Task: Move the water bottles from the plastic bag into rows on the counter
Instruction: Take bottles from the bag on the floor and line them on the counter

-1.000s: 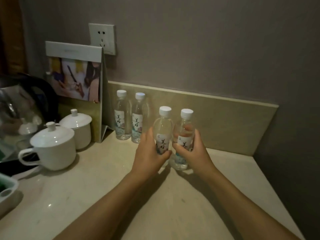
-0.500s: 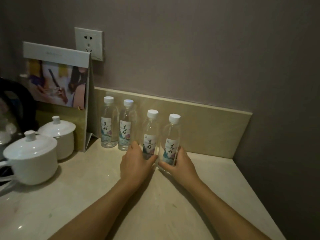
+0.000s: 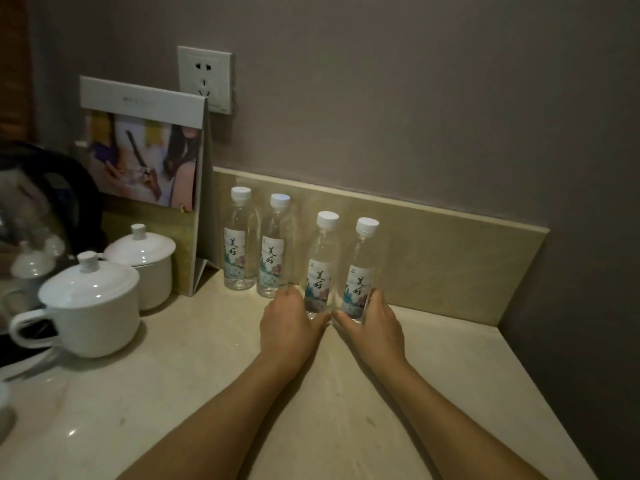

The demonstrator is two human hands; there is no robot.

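Note:
Several clear water bottles with white caps stand upright along the backsplash on the beige counter (image 3: 207,393). Two of them, one bottle (image 3: 239,240) and its neighbour (image 3: 275,247), stand free at the left. My left hand (image 3: 289,327) wraps the base of the third bottle (image 3: 322,261). My right hand (image 3: 375,327) wraps the base of the fourth bottle (image 3: 362,268). Both held bottles rest on the counter, side by side. No plastic bag is in view.
A standing photo card (image 3: 145,161) leans beside the bottles at the left. Two white lidded cups, one cup (image 3: 90,306) and another cup (image 3: 145,261), and a dark kettle (image 3: 45,202) sit further left. A wall socket (image 3: 204,77) is above. The counter ends at a wall on the right.
Both hands have lowered the two bottles and slid down to their bases; the bottles now stand on the counter near the backsplash, in line with the other two.

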